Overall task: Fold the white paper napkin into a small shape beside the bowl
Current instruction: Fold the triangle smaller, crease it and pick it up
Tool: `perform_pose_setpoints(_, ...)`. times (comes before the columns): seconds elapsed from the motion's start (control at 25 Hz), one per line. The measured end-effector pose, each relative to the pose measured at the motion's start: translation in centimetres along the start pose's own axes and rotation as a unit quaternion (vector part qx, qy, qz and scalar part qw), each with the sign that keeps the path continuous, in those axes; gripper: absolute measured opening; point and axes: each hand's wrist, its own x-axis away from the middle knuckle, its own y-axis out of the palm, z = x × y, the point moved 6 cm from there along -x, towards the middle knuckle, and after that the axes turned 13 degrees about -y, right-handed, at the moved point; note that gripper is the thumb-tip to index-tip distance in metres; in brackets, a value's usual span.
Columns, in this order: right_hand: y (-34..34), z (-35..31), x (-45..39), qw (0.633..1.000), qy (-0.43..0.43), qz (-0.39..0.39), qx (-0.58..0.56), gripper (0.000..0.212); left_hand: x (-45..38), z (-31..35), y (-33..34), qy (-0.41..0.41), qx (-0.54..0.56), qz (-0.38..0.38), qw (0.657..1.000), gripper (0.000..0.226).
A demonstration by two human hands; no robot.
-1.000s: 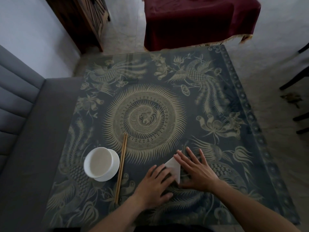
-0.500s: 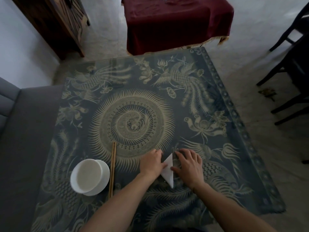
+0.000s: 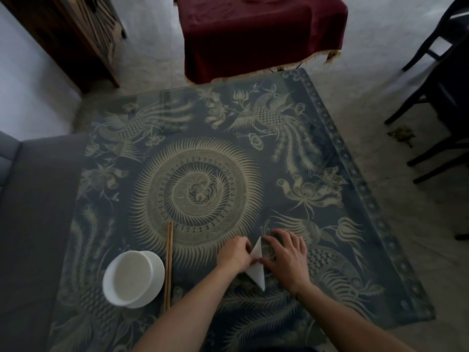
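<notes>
The white paper napkin (image 3: 256, 264) lies folded into a narrow pointed shape on the patterned table, well right of the white bowl (image 3: 133, 278). My left hand (image 3: 234, 255) has its fingers curled on the napkin's left edge. My right hand (image 3: 286, 255) presses its fingertips on the right edge. Both hands cover part of the napkin; its two pointed ends stick out between them.
A pair of wooden chopsticks (image 3: 168, 262) lies just right of the bowl. The glass-topped table (image 3: 253, 161) carries a dark cloth with gold birds. A grey sofa (image 3: 33, 212) borders the left, a red-draped table (image 3: 253, 34) stands beyond, dark chair legs (image 3: 436, 110) at right.
The napkin has gone from a wider triangle under flat hands to a narrower pointed shape. My left hand has curled onto its left edge. The camera has shifted.
</notes>
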Motion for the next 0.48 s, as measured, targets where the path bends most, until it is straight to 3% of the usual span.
perform_pose_setpoints(0.32,0.7,-0.8,-0.2,0.999,-0.003,-0.021,-0.049,0.041,0.3,-1.9,-0.4,0.073,0.055,-0.034,0.995,0.014)
perform_pose_setpoints(0.48,0.9,-0.9,-0.1,0.999,-0.003,-0.013,-0.049,0.030,1.1,-3.2,-0.3,0.106,0.022,0.009,0.994,0.012)
